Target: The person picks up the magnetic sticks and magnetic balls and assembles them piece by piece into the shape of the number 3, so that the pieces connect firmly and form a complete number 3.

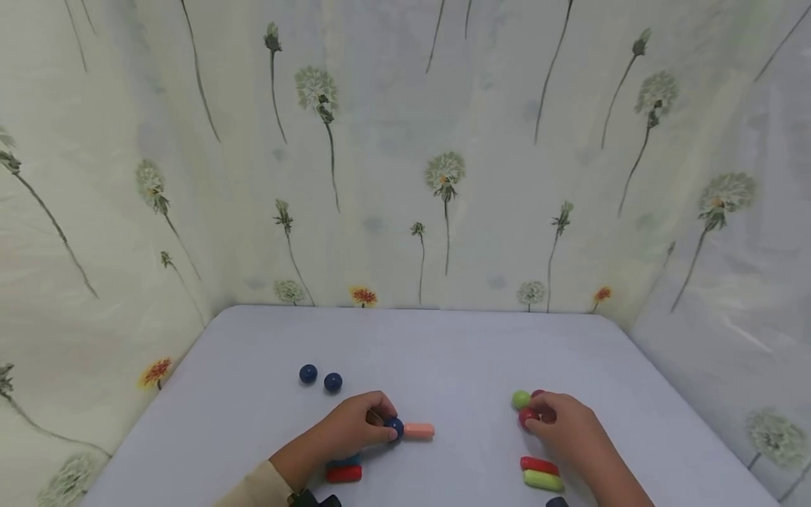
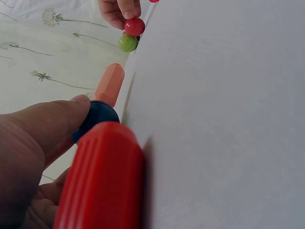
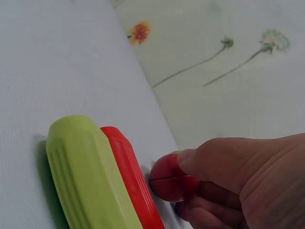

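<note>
My left hand (image 1: 355, 426) pinches a dark blue ball (image 1: 394, 428) between thumb and fingers, low over the white table. At the ball's right side lies a peach grooved rod (image 1: 419, 431), end toward the ball; the left wrist view shows the rod (image 2: 110, 85) right behind the ball. On the right, my right hand (image 1: 573, 429) holds a red ball (image 1: 527, 418) by thumb and fingertips. A light green ball (image 1: 521, 399) sits beside it, and a darker red ball (image 1: 538, 393) is partly hidden behind the fingers. A seam line crosses the held red ball (image 3: 174, 177).
Two dark blue balls (image 1: 308, 374) lie beyond my left hand. Near that wrist are a red rod (image 1: 344, 474) and a partly covered blue rod (image 1: 345, 461). Red (image 1: 538, 465) and light green (image 1: 543, 481) rods lie side by side near my right hand. Flowered cloth (image 1: 380, 176) surrounds the table.
</note>
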Available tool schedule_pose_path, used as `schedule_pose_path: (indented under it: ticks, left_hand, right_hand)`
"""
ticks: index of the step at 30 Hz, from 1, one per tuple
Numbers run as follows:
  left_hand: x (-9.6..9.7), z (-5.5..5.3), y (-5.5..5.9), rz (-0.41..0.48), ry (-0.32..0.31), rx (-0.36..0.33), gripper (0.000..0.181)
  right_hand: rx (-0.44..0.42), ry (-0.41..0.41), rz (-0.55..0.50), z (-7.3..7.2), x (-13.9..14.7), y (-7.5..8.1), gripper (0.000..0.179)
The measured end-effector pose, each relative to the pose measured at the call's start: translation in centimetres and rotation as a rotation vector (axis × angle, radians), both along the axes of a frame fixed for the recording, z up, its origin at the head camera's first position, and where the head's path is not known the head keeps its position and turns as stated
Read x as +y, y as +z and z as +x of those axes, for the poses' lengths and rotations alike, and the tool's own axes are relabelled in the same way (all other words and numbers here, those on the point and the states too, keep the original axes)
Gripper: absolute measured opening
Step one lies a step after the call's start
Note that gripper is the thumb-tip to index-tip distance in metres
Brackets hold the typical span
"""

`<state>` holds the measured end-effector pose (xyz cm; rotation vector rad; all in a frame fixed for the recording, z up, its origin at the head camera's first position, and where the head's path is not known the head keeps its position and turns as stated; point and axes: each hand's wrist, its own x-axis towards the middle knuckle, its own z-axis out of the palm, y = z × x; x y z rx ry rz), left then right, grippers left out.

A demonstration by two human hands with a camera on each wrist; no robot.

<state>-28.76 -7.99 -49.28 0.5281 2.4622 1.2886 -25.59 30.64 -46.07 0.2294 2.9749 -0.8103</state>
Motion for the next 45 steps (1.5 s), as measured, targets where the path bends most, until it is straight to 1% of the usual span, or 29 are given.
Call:
schedule_pose_path:
  ticks: [5,11,16,22,29,34,37,41,43,45]
  left_hand:
    - [0.3,-0.3,0.1,0.011,0.003,0.003,0.022]
    - [0.2,-0.1,0.3,0.002,0.016,-0.006,0.023]
    - [0.0,0.1,0.4,0.000,0.013,-0.004,0.022]
    - [-0.2,0.0,0.4,0.010,0.004,0.001,0.021]
    - [-0.2,-0.2,0.2,0.009,0.011,-0.001,0.021]
    - [-0.2,0.1,0.1,0.013,0.004,-0.019,0.021]
    - [-0.3,0.1,0.2,0.017,-0.002,-0.008,0.021]
    - [-0.3,0.0,0.2,0.010,0.003,0.006,0.021]
    - [-0.2,0.1,0.1,0.013,0.003,-0.003,0.021]
    - [-0.1,0.2,-0.1,0.012,-0.001,-0.015,0.021]
  right_hand:
    - [-0.012,-0.016,-0.022,-0.3,0.4,0.2,0.038]
    - [-0.048,-0.011,-0.073,-0.5,0.1,0.0,0.038]
    - [-0.041,0.006,-0.083,-0.2,-0.3,-0.2,0.035]
    - [-0.004,0.078,-0.112,0.1,-1.2,-0.5,0.032]
    - [0.031,0.134,-0.157,0.4,-2.7,-0.8,0.028]
    - [0.011,0.199,-0.219,0.9,-3.8,-1.1,0.026]
    - [0.026,0.245,-0.246,1.0,-4.5,-1.2,0.025]
    - [0.066,0.302,-0.236,0.9,-5.6,-1.5,0.023]
    - [0.076,0.313,-0.231,0.9,-6.2,-1.8,0.022]
    - [0.067,0.321,-0.226,1.1,-6.8,-2.1,0.022]
